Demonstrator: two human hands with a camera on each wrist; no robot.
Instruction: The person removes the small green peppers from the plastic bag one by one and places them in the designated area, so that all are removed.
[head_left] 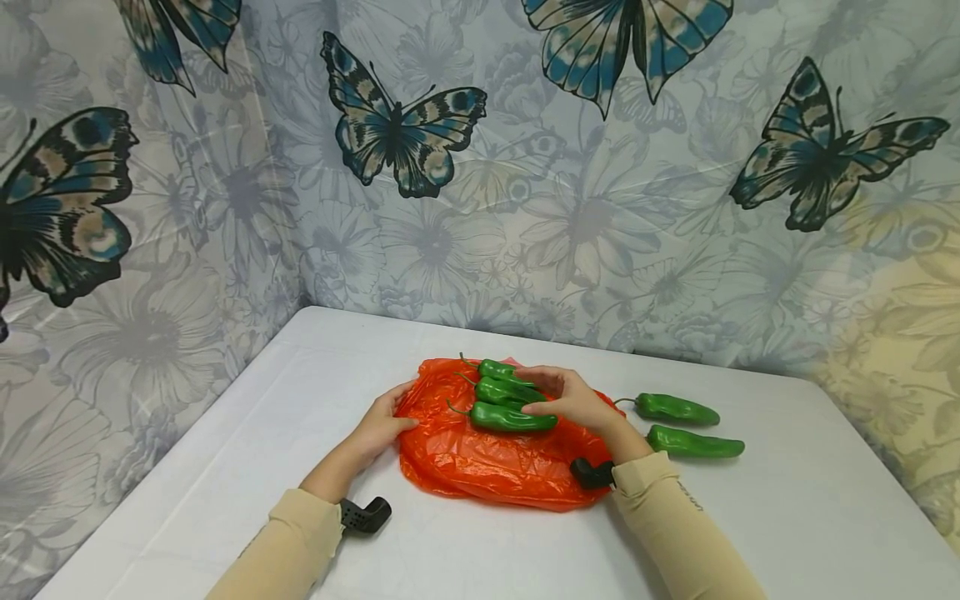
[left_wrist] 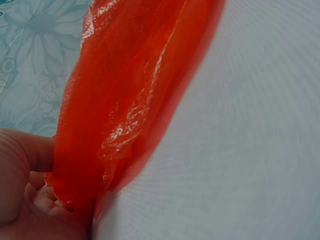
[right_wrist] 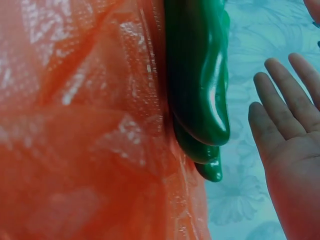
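A crumpled red plastic bag (head_left: 480, 467) lies flat on the white table, with three green peppers (head_left: 510, 417) in a row on top, stems to the left. At the bag's left edge my left hand (head_left: 382, 425) pinches the plastic; in the left wrist view its thumb (left_wrist: 37, 152) is on one side and the curled fingers are partly behind the red film. My right hand (head_left: 573, 404) hovers by the pepper tips. The right wrist view shows its fingers (right_wrist: 282, 107) straight and spread, a gap away from the peppers (right_wrist: 200, 100).
Two more green peppers, an upper one (head_left: 675, 408) and a lower one (head_left: 701, 442), lie on the white table (head_left: 352, 350) right of the bag. A butterfly-patterned cloth (head_left: 450, 242) hangs behind the table and along its left side. Each wrist wears a black camera mount (head_left: 365, 515).
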